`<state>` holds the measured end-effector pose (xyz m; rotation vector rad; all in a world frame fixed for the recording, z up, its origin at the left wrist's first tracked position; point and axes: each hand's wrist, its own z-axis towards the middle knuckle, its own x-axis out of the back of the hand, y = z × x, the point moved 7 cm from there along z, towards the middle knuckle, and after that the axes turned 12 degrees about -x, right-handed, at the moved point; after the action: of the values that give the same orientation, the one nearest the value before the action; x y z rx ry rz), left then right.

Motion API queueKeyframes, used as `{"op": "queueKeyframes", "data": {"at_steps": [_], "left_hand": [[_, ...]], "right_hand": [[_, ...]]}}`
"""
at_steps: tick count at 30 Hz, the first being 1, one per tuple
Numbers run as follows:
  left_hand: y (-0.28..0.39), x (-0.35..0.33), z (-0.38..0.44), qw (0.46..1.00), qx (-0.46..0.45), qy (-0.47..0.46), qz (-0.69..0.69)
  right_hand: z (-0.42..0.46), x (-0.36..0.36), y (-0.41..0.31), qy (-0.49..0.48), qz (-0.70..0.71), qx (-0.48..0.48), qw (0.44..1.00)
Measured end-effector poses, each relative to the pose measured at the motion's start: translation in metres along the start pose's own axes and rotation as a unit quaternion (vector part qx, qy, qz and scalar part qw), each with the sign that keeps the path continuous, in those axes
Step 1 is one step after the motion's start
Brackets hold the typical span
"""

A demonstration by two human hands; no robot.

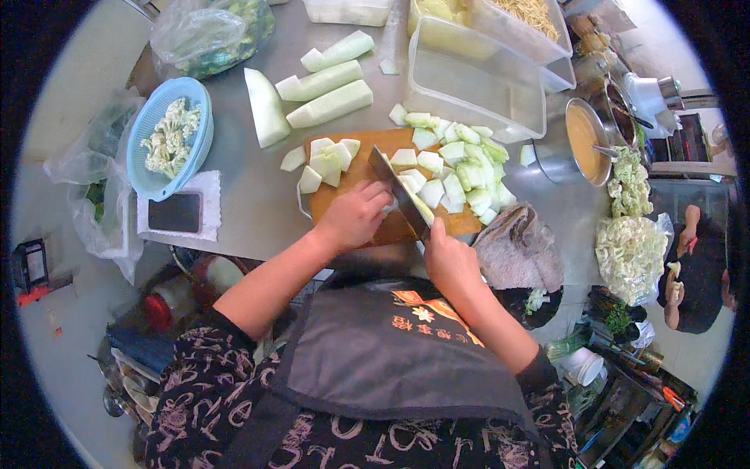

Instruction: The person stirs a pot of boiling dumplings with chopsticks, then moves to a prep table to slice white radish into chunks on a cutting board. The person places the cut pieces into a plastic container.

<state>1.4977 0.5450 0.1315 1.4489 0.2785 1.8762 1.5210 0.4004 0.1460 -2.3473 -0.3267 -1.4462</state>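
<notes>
My right hand (450, 257) grips the handle of a kitchen cleaver (398, 190), whose dark blade slants across a wooden cutting board (327, 211). My left hand (358, 212) has its fingers curled close to the blade's left side, over a pale gourd piece that they mostly hide. Thick cut slices of pale green gourd (432, 192) pile up right of the blade and spill past the board's edge. More slices (331, 162) lie at the board's left corner. Beyond the board rest several long peeled gourd lengths (331, 104) and a wider wedge (265, 108).
A clear plastic bin (477, 82) stands behind the slices. At right are a crumpled cloth (518, 246), a metal pot of orange-brown liquid (587, 143) and bagged cauliflower (630, 258). A blue colander (202, 138) and a phone (174, 213) lie left. Another person (697, 264) works at far right.
</notes>
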Motion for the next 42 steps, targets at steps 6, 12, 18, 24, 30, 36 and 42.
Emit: {"op": "queueKeyframes", "data": {"at_steps": [6,12,18,24,30,36,42], "left_hand": [[0.008,0.008,-0.008,0.999,-0.037,0.010,0.036],[0.002,0.004,-0.014,1.000,-0.017,0.011,0.021],[0.002,0.006,-0.012,1.000,-0.014,0.017,0.015],[0.001,0.007,-0.019,1.000,0.007,0.015,0.013],[0.001,0.007,-0.013,1.000,0.003,0.024,-0.004],[-0.001,0.008,-0.020,0.999,-0.002,0.035,-0.006],[0.001,0.006,-0.022,0.999,-0.007,0.052,0.006]], "right_hand": [[-0.010,0.016,-0.004,-0.010,-0.008,-0.002,1.000],[-0.024,0.016,-0.006,-0.004,0.016,0.019,1.000],[-0.001,-0.004,-0.002,0.007,-0.008,0.010,1.000],[-0.029,0.026,-0.008,-0.005,0.018,0.011,1.000],[-0.010,-0.007,-0.001,0.009,0.013,0.008,1.000],[-0.016,0.010,-0.003,-0.007,0.023,0.018,1.000],[-0.023,-0.002,-0.002,-0.013,0.026,0.030,0.999]]}}
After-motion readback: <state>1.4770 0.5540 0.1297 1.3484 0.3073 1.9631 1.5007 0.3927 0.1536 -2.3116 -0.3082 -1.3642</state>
